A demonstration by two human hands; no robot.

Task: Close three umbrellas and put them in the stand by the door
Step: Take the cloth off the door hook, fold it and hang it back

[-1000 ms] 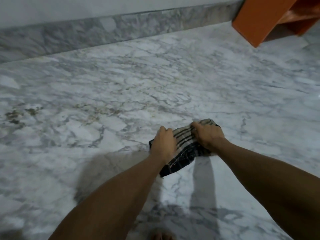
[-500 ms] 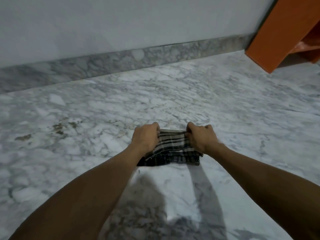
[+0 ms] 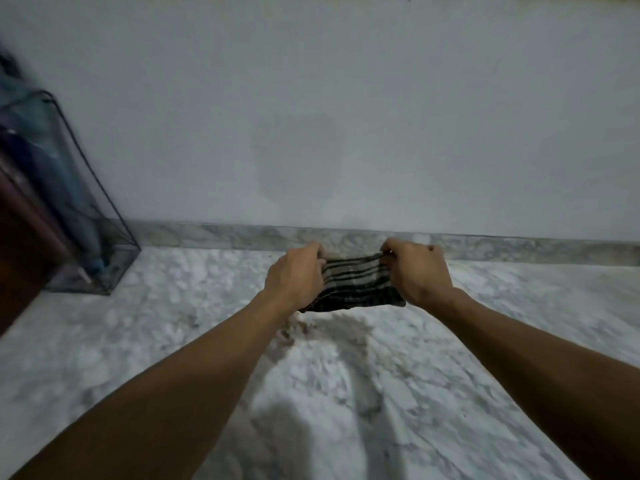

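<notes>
A folded dark plaid umbrella point(image 3: 356, 285) with pale stripes is held level above the marble floor, in front of the wall's skirting. My left hand point(image 3: 294, 275) grips its left end and my right hand point(image 3: 417, 273) grips its right end, both fists closed around the fabric. At the far left a clear umbrella stand point(image 3: 114, 258) sits on the floor against the wall. Inside it leans a blue closed umbrella point(image 3: 74, 209), tip down. The stand's top is cut off by the frame edge.
A plain grey wall point(image 3: 346, 116) with a marble skirting strip point(image 3: 214, 235) runs across the view. White marble floor point(image 3: 346, 393) stretches toward me. A dark brown panel point(image 3: 20, 258), perhaps a door, lies at the left edge beside the stand.
The view has swung up and left, so the orange furniture left the frame and the stand came in. Both hands have kept hold of the plaid umbrella and raised it toward the wall.
</notes>
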